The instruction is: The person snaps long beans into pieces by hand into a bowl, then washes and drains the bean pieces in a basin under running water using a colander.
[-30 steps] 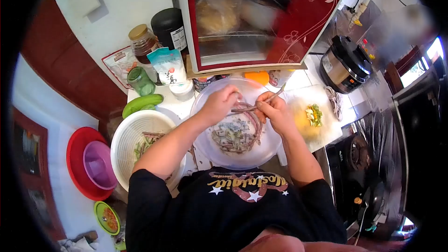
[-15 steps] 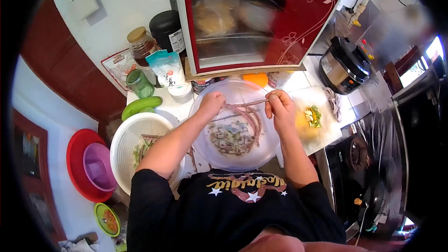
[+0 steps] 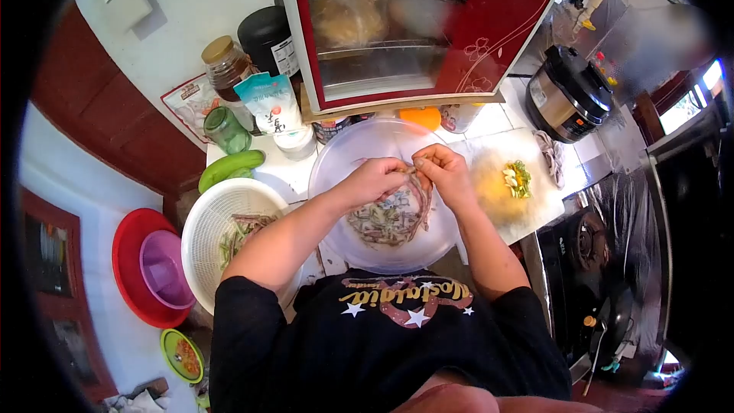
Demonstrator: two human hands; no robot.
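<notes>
Over a large translucent plastic bowl [image 3: 330,222], my two hands are close together. My left hand [image 3: 379,180] is closed, its fingertips pinching the upper part of a bunch of purplish long beans [image 3: 422,210]. Beside it, my right hand [image 3: 445,170] pinches the beans with thumb and fingers. The bunch hangs down into the bowl's right side. Short broken bean pieces [image 3: 378,226] lie on the bowl's bottom. To the left stands a white colander [image 3: 200,241] with more bean pieces in it, partly covered by my left forearm.
A cutting board [image 3: 497,210] with chopped garlic and greens [image 3: 517,180] is at the right, near a pressure cooker [image 3: 569,95] and a gas stove [image 3: 592,245]. Behind the bowl stands a red cabinet [image 3: 489,38]. Green gourds [image 3: 232,169], a glass jar [image 3: 227,131] and red basin [image 3: 126,260] are left.
My hands have come together; the bean stretched between them before no longer spans the gap. My left hand moved right, my right hand slightly left. The view shifted a little.
</notes>
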